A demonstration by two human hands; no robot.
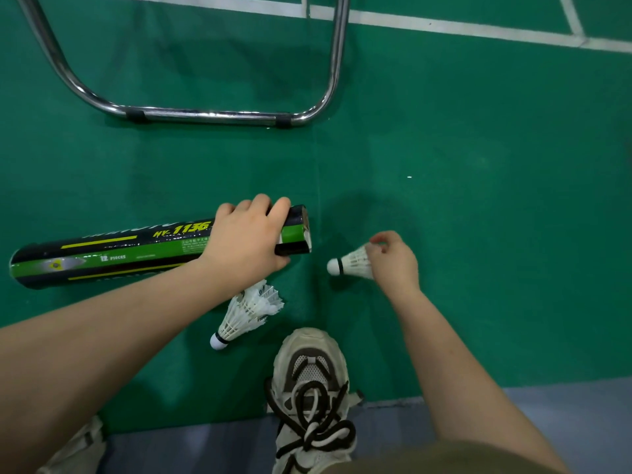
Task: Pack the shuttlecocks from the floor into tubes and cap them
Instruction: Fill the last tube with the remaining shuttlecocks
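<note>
While the left hand (246,234) is wrapping round the black and green tube (113,258) close to its open end, fingers (260,203) curling over the top and the thumb tucking underneath, the right hand (393,260) is holding a white shuttlecock (352,265) just beside that mouth. The right fingertips (379,239) are pinching the feather skirt at its wide end, so the feathers are sitting inside the fingers and the cork tip is sticking out to the left. It is pointing towards the tube's opening without touching it, a strip of green floor (478,200) showing between them. The tube is lying nearly level, its far end reaching well out to the left; whether it is resting on the floor I cannot tell. Below the left wrist a loose shuttlecock (244,314) is lying on the floor, cork towards the person, feathers ragged, possibly two nested together. A laced shoe (311,381) is standing near it. A bent metal frame (212,115) is sitting beyond the tube, and a white line (444,27) is running across the top.
</note>
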